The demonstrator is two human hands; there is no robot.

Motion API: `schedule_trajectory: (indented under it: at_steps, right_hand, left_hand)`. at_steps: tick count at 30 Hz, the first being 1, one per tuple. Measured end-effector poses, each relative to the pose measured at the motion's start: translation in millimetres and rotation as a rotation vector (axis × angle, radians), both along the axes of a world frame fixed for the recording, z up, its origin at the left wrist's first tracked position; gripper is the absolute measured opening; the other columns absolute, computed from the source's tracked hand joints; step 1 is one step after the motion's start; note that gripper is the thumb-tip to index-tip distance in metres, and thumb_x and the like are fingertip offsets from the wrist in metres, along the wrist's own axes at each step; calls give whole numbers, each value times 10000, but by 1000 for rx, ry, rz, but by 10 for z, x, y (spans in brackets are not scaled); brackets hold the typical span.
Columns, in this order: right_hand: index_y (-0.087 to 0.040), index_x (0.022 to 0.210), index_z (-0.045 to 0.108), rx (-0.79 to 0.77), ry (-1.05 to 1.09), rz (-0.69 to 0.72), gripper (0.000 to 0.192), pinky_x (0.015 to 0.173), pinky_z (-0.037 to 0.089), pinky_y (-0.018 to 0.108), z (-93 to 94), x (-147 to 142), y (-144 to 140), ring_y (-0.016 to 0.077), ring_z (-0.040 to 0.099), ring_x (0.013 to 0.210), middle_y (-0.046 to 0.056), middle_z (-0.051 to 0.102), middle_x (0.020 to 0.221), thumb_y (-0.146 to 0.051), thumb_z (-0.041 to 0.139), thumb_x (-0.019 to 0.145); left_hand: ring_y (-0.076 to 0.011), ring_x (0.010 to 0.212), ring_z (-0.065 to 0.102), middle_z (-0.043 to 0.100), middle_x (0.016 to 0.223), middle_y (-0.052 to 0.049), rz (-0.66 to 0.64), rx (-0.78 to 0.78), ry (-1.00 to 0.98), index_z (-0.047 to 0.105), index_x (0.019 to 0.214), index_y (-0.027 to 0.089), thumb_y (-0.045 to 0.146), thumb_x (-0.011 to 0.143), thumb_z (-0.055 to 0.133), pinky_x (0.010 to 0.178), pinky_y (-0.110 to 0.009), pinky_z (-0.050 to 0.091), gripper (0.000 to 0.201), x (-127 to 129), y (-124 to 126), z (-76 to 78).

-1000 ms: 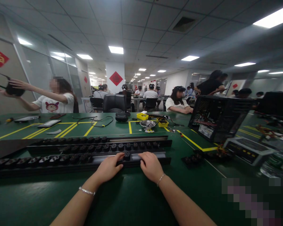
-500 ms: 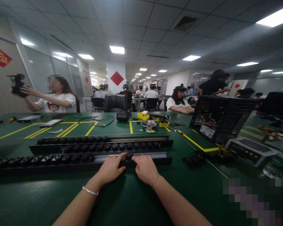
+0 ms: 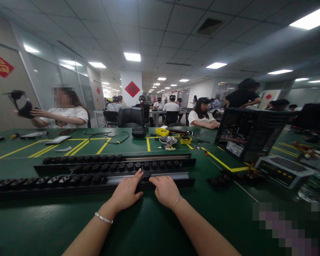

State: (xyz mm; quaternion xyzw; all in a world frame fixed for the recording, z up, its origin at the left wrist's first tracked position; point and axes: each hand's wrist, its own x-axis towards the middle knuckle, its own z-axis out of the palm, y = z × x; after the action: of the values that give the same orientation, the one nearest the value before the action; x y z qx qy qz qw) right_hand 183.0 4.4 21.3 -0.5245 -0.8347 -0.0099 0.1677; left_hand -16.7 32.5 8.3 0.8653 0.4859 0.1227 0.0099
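Left hand (image 3: 126,193) and right hand (image 3: 165,190) pinch a black part (image 3: 146,175) on the nearest rail (image 3: 69,183)

I see my left hand (image 3: 126,192) and right hand (image 3: 165,190) side by side on the long black rail (image 3: 96,180), fingertips touching one small black part (image 3: 146,175) between them, on the green worktop (image 3: 149,227).

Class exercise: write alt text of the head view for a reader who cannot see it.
Two bare hands, left hand and right hand, rest on the nearest black rail of small black parts on a green table, fingertips meeting at one part.
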Motion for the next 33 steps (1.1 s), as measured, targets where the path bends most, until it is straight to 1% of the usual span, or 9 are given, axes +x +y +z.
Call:
schedule_trajectory:
  at_steps: [2, 4, 7, 11, 13, 19, 23, 27, 33]
  right_hand:
    - [-290, 1153, 526, 9, -3, -1, 406, 862, 289, 314, -6, 4, 3, 176, 504, 1001, 28, 623, 1026, -166, 405, 786]
    - [-295, 1152, 524, 10, -12, -4, 404, 855, 293, 310, -14, 9, 5, 172, 505, 999, 25, 624, 1026, -169, 406, 786]
    - [-308, 1168, 514, 12, -22, -18, 415, 881, 282, 322, -26, 24, 7, 167, 506, 998, 21, 623, 1047, -170, 396, 796]
    - [-339, 1200, 496, 25, -16, -44, 442, 956, 223, 366, -27, 57, 0, 168, 515, 988, 7, 629, 1050, -173, 397, 802]
    - [-338, 1204, 497, 16, -18, -49, 445, 965, 215, 365, -16, 69, -5, 168, 515, 994, 7, 631, 1049, -174, 400, 803]
    - [-321, 1170, 525, 10, -25, -52, 413, 952, 232, 352, 3, 83, -6, 167, 518, 988, 14, 633, 1044, -175, 399, 804]
    - [-297, 1130, 549, 20, -11, -47, 390, 920, 266, 333, -19, 110, 13, 168, 527, 973, 17, 641, 1016, -168, 403, 792]
    - [-286, 1123, 553, 32, -8, -33, 391, 910, 276, 326, -18, 121, 19, 168, 532, 964, 19, 643, 1007, -163, 410, 781]
    - [-274, 1116, 561, 13, -30, -59, 385, 881, 304, 307, 17, 135, 0, 168, 538, 948, 27, 641, 993, -165, 416, 776]
  left_hand:
    - [-201, 1278, 363, 190, 1492, -64, 8, -3, 15, 228, 1375, 242, 370, 712, 520, 996, -355, 324, 735, 5, 6, -11]
    - [-206, 1286, 352, 176, 1494, -58, 15, -13, 27, 250, 1369, 249, 380, 717, 513, 996, -370, 326, 715, 10, 5, -9]
    - [-210, 1290, 346, 178, 1492, -49, 16, -32, 28, 281, 1361, 263, 380, 721, 507, 1003, -385, 317, 688, 15, -4, 10]
    - [-212, 1284, 355, 179, 1490, -44, 11, -41, 13, 296, 1356, 279, 381, 726, 505, 1004, -396, 307, 672, 16, -19, 37]
    - [-212, 1284, 355, 181, 1489, -44, 10, -41, 12, 300, 1354, 282, 385, 727, 504, 1005, -402, 304, 668, 14, -22, 42]
    - [-218, 1291, 344, 205, 1485, -52, 3, -25, 24, 310, 1348, 290, 379, 729, 508, 1001, -416, 306, 656, 9, -14, 31]
    - [-222, 1283, 356, 218, 1484, -41, -3, -18, 27, 314, 1341, 328, 372, 727, 520, 998, -421, 307, 649, 7, -18, 33]
    - [-221, 1283, 354, 230, 1481, -36, 3, -22, 27, 314, 1341, 338, 358, 729, 519, 999, -421, 300, 646, 12, -32, 50]
    - [-231, 1268, 377, 225, 1483, -25, 16, -36, 33, 323, 1333, 356, 363, 726, 521, 1001, -424, 299, 638, 24, -52, 83]
